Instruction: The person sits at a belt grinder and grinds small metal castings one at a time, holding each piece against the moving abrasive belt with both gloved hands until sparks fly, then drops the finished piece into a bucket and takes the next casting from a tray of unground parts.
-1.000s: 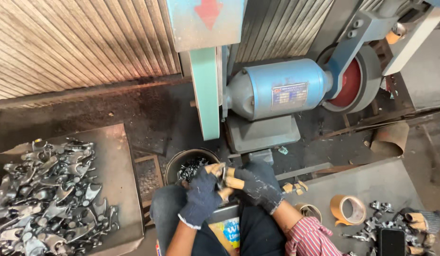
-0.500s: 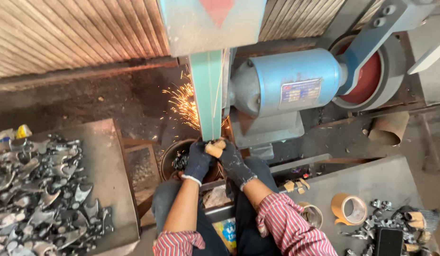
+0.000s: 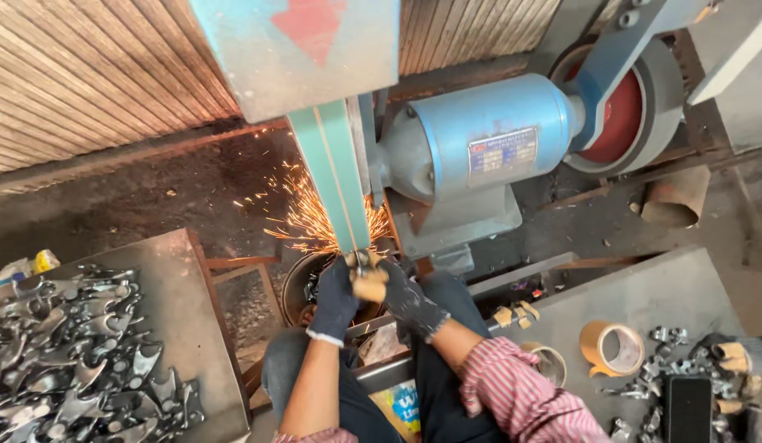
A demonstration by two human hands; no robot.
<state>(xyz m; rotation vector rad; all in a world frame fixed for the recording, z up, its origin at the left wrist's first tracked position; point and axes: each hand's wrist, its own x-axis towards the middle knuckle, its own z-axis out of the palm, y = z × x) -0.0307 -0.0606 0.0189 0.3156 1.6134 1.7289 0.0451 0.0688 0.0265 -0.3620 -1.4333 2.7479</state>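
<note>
Both my hands wear dark gloves with tan taped fingertips. My left hand (image 3: 336,299) and my right hand (image 3: 407,302) together grip a small metal part (image 3: 362,261) and press it against the lower end of the green sanding belt (image 3: 336,176). Orange sparks (image 3: 303,217) spray out to the left of the belt. The belt runs up to a grey-blue guard with a red arrow (image 3: 303,45). Beside the belt sits the blue motor (image 3: 487,143) of the grinder. Most of the part is hidden between my fingers.
A metal tray (image 3: 163,283) on my left holds several shiny forged metal parts (image 3: 61,353). A round black bucket (image 3: 303,283) sits under the belt. On the grey table (image 3: 643,291) to my right lie a tape roll (image 3: 612,346), more parts and a dark phone (image 3: 687,408). A red wheel (image 3: 615,111) turns at the motor's far end.
My hands have gone from holding the part near my lap up to the belt, and sparks now fly. The camera has moved in closer to the grinder.
</note>
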